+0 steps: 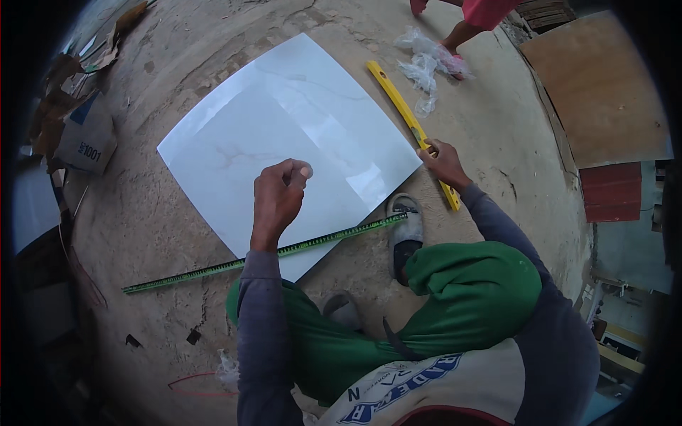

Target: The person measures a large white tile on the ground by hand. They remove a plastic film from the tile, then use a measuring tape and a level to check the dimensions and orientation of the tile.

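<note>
A large glossy white tile (284,135) with faint marbled veins lies on the rough ground before me. My left hand (279,195) is above the tile's near part, its fingers curled into a pinch; whatever they may hold is too small to make out. Along the tile's right corner, my right hand (445,165) grips a yellow spirit level (398,103), fingers wrapped round its lower half. A green measuring tape (192,274) stretches across the tile's near corner, passing behind my left wrist and ending over my right shoe (406,231).
Crumpled clear plastic (426,64) lies beyond the level, near another person's leg (462,35). A white printed carton (87,135) stands at the left. At the right are a brown board (597,85) and a red panel (612,192). A red cord (192,378) lies near my left arm.
</note>
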The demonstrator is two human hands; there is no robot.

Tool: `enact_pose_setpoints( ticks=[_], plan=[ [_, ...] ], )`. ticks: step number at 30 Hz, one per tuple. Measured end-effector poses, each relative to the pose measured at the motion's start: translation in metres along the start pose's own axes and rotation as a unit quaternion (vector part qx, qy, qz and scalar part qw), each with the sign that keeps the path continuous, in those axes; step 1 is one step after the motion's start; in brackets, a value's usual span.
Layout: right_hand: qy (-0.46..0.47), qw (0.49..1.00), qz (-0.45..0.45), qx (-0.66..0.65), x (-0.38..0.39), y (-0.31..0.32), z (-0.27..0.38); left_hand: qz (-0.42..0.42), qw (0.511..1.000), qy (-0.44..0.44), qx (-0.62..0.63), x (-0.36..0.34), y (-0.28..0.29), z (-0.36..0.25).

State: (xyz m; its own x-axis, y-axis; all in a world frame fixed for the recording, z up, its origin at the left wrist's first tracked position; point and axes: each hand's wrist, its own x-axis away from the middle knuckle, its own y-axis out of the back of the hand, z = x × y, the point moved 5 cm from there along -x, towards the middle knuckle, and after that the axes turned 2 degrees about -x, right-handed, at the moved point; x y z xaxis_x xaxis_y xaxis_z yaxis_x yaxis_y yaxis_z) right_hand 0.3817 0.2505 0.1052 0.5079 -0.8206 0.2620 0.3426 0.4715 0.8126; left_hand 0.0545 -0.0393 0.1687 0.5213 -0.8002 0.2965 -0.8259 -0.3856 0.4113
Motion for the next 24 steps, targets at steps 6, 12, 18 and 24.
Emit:
enact_pose_setpoints(
  ticks=[6, 12, 18, 24],
  plan=[
    [0.082, 0.927, 0.242, -0.274, 0.05, -0.07, 0.174, 0.038, 0.999, 0.016, 0.034, 0.004, -0.03, 0.0],
    [0.107, 0.881, 0.308, -0.342, 0.056, -0.095, 0.197, 0.069, 0.997, 0.017, 0.033, 0.005, -0.033, 0.002],
    [0.082, 0.913, 0.273, -0.292, 0.036, -0.092, 0.149, 0.035, 0.998, 0.013, -0.049, 0.013, 0.039, 0.017],
    [0.095, 0.946, 0.262, -0.167, 0.06, -0.105, 0.094, -0.06, 0.982, 0.049, -0.172, 0.052, 0.139, 0.157]
  ],
)
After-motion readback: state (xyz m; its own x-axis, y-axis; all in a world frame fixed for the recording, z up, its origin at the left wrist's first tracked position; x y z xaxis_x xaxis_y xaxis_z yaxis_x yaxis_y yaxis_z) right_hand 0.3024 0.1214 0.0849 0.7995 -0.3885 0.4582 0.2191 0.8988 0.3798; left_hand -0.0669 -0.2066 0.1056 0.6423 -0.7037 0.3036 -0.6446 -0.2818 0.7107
